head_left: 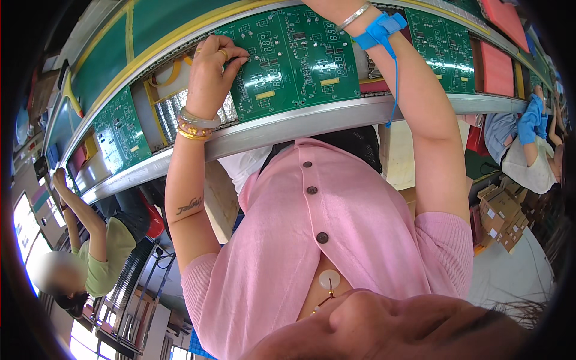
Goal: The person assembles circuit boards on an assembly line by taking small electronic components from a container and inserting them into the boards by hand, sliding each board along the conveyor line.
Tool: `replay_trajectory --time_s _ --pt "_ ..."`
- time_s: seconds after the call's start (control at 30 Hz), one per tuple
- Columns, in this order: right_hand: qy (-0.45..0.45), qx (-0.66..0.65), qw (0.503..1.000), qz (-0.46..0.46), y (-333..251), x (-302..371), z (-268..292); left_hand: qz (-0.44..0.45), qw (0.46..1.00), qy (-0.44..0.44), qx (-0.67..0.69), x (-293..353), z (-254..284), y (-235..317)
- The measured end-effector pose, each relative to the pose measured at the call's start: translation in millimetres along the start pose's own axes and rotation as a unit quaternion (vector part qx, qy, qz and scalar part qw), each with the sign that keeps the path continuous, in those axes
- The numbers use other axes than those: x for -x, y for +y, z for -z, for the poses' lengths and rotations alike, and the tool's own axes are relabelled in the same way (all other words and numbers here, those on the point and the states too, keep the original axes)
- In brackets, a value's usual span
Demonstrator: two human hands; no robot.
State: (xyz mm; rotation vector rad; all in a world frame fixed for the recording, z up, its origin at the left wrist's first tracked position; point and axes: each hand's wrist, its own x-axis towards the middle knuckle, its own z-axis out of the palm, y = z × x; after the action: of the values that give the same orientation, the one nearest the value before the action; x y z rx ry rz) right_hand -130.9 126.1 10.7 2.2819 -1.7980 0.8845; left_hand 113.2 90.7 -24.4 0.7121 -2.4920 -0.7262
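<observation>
A large green circuit board [290, 81] lies on the line in front of me, fitted with small chips, digit displays and yellow strips. My left hand [215, 72] is over its left edge with fingers curled and thumb and fingertips pinched together. Whatever they may hold is too small or hidden to name. My right hand [329, 6] is at the top border above the board, cut off by the picture, so its fingers do not show. A blue wrist strap [381, 30] with a thin blue cord is around my right wrist.
A metal rail [336, 113] runs between me and the boards. More green boards lie at the left [122, 129] and right [441, 51]. Pink-red foam sheets [497, 69] are at the right. Co-workers sit along the line, one in a green shirt [111, 252]. Cardboard boxes [503, 216] stand behind.
</observation>
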Motion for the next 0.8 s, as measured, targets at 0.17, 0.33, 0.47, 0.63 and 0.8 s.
replay_trajectory --time_s 0.17,0.33,0.47,0.63,0.8 --pt "0.015 -0.031 0.999 -0.02 -10 10 10 -0.022 1.0 -0.003 -0.015 0 -1 -1" --pt "0.038 -0.086 0.995 -0.015 -19 20 23 -0.075 0.995 -0.013 -0.063 -3 2 3" --pt "0.018 -0.151 0.986 -0.067 -28 45 38 -0.113 0.988 -0.034 -0.095 -4 0 0" --pt "-0.042 -0.122 0.986 -0.101 -14 98 23 -0.019 0.996 0.073 -0.042 6 8 -5" --pt "-0.036 -0.077 0.994 -0.075 -11 108 16 0.092 0.981 0.085 -0.147 12 16 -27"
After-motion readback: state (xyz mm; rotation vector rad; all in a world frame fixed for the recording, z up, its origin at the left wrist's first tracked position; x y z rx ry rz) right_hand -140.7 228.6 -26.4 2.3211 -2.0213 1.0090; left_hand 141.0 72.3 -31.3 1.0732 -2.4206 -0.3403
